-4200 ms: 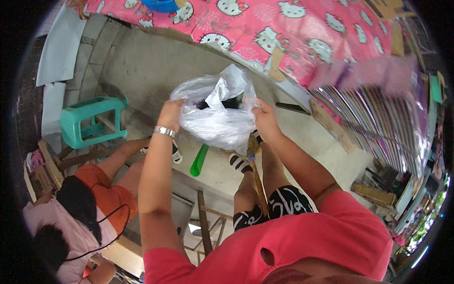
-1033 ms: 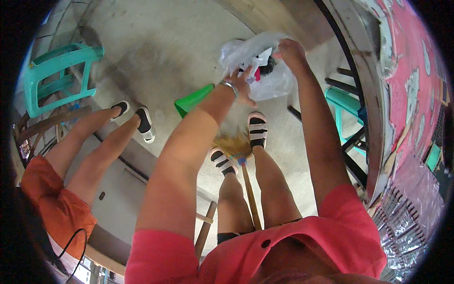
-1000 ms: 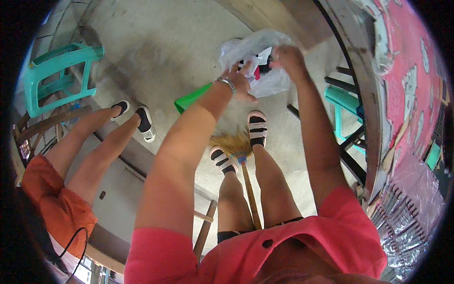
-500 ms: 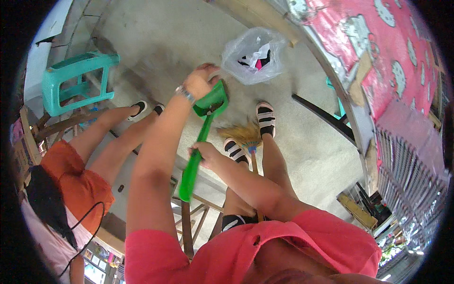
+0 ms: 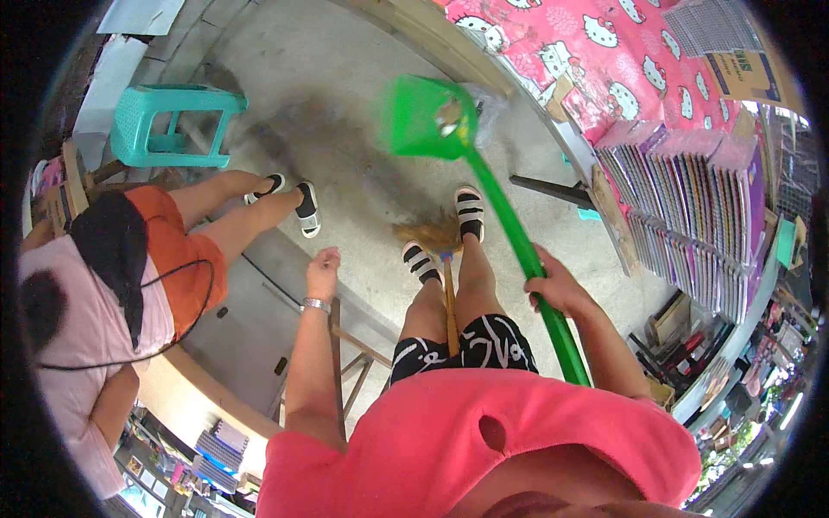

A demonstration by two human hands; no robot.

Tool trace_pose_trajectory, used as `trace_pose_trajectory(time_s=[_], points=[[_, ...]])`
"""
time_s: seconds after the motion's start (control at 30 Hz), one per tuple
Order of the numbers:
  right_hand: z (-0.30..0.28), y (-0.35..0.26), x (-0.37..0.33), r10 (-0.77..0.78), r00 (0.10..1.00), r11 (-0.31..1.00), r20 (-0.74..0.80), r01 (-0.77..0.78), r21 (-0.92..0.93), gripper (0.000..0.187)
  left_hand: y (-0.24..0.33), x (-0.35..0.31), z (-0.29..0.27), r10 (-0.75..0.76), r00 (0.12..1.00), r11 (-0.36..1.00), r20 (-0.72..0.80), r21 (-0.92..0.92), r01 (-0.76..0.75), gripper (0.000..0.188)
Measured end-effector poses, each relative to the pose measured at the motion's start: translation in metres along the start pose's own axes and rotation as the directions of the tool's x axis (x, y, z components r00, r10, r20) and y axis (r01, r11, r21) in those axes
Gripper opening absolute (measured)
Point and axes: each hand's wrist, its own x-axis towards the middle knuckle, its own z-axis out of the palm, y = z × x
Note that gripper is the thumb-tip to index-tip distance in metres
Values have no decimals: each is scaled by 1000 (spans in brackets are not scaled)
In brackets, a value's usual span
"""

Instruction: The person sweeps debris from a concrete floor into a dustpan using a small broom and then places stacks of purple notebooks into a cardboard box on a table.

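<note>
My right hand (image 5: 560,285) is wrapped round the long handle of a green dustpan (image 5: 509,211). The pan is raised ahead of me, blurred by motion, with some whitish and brown litter (image 5: 449,116) in it. Behind it, a clear plastic bag (image 5: 490,112) on the floor is mostly hidden. My left hand (image 5: 323,272), with a metal-banded watch (image 5: 317,304) at the wrist, is held off to the left with its fingers curled in; no object shows in it. A broom (image 5: 450,298) stands between my legs, its straw bristles (image 5: 427,231) by my feet, untouched by either hand.
A teal plastic stool (image 5: 142,125) stands at the far left. Another person (image 5: 186,250) in orange shorts sits at my left. On the right, a table with a pink patterned cover (image 5: 596,65) bears stacks of spiral notebooks (image 5: 691,216). A dark table leg (image 5: 553,190) slants below it.
The dustpan has swung up and to the right in my right hand, and now partly covers the plastic bag. My left hand has drawn back from the pan toward me.
</note>
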Motion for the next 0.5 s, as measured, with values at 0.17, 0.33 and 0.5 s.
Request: trace_pose_trajectory(time_s=[0.17, 0.33, 0.5], points=[[-7, 20, 48, -188, 947, 973, -261, 145, -178, 73, -27, -41, 30, -148, 986, 957, 80, -239, 163, 24], [5, 43, 130, -297, 847, 916, -441, 121, -383, 72, -25, -50, 27, -134, 988, 978, 81, -148, 145, 25], [16, 64, 142, -330, 810, 748, -485, -88, -658, 85, -34, -66, 20, -33, 999, 999, 25, 32, 32, 26]])
